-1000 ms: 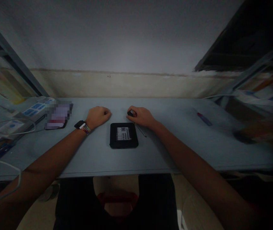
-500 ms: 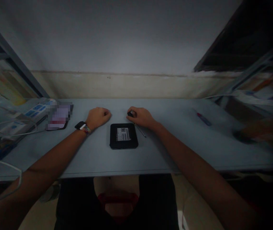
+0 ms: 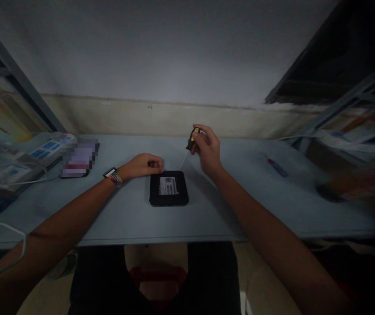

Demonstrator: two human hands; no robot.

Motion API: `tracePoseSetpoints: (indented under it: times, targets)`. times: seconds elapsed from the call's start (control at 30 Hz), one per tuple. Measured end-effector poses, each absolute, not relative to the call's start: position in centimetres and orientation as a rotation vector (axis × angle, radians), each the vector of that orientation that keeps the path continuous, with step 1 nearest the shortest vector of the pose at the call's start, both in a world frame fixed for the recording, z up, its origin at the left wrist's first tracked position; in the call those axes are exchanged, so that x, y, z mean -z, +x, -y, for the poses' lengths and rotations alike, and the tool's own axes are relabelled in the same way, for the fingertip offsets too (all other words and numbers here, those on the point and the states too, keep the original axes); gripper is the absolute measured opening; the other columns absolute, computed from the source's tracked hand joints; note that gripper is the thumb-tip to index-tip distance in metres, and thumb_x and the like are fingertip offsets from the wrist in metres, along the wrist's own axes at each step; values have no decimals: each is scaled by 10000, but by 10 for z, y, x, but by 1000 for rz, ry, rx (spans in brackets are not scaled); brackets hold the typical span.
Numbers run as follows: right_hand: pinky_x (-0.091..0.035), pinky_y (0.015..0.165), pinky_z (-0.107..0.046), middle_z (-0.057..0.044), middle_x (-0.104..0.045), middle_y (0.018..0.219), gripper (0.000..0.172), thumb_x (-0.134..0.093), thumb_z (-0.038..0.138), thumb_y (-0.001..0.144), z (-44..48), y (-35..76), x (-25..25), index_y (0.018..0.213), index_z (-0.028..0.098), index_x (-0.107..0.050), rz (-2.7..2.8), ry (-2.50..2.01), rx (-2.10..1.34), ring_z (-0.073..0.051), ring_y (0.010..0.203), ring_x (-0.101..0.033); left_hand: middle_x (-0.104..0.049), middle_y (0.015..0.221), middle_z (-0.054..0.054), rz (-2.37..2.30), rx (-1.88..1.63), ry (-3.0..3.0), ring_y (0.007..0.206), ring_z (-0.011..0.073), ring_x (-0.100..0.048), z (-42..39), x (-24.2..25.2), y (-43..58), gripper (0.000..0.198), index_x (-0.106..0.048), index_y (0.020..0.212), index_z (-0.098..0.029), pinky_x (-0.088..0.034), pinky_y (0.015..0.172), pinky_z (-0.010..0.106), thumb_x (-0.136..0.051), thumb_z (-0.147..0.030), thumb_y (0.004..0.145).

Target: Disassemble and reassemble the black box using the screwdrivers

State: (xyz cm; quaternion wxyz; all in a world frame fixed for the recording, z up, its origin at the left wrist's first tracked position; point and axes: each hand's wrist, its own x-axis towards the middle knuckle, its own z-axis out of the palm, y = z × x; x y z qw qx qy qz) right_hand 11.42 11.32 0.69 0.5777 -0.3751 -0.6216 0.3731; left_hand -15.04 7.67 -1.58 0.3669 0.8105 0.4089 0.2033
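A flat black box (image 3: 168,199) with rounded corners and a white printed label on top lies on the table in front of me. My right hand (image 3: 209,146) grips a screwdriver (image 3: 192,139) by its black and yellow handle. The thin shaft slants down to the left, its tip at the box's back right corner; whether it touches cannot be made out. My left hand (image 3: 145,165) is curled closed at the box's back left corner, fingertips by its rear edge. What is in those fingers, if anything, is hidden.
To the left lie a phone (image 3: 79,159) and a white power strip (image 3: 46,151) with a looping white cable (image 3: 13,225). A blue and red pen-like tool (image 3: 277,167) lies to the right. Metal frames stand at both sides, and a wall closes off the back.
My right hand has risen and turned the screwdriver from lying beside the box to pointing down at its back right corner. My left hand has moved right, to the box's rear edge.
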Motion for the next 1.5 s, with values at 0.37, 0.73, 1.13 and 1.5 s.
tracePoseSetpoints:
  times: [0.37, 0.73, 1.13, 1.5]
  targets:
    - [-631, 614, -307, -22, -778, 1113, 510, -759, 645, 972, -69, 88, -15, 1345, 338, -596, 1580, -643, -969, -109, 620, -688, -582, 674, -18, -1064, -544, 2080, 656, 139, -512, -74, 13, -148, 300, -729, 830, -173, -344, 644, 275, -696, -465, 890]
    - [-620, 577, -338, -23, -774, 1124, 414, -751, 568, 1004, -64, 91, -20, 1337, 349, -637, 1649, -625, -878, -120, 601, -679, -621, 692, -6, -1066, -545, 2094, 666, 144, -530, -71, 9, -147, 276, -745, 835, -178, -348, 649, 283, -692, -443, 887]
    - [-619, 561, -309, -21, -752, 1157, 367, -774, 461, 993, -59, 91, -19, 1337, 360, -694, 1719, -597, -872, -111, 617, -654, -657, 732, 7, -1069, -545, 2096, 694, 151, -554, -71, 11, -147, 268, -739, 852, -173, -381, 681, 288, -674, -432, 880]
    - [-556, 587, -251, -45, -766, 1120, 309, -713, 324, 1030, -59, 84, -21, 1330, 253, -732, 1882, -445, -653, -107, 694, -636, -629, 700, -14, -1154, -579, 2134, 661, 137, -521, -73, 19, -147, 297, -737, 852, -172, -336, 639, 270, -675, -462, 855]
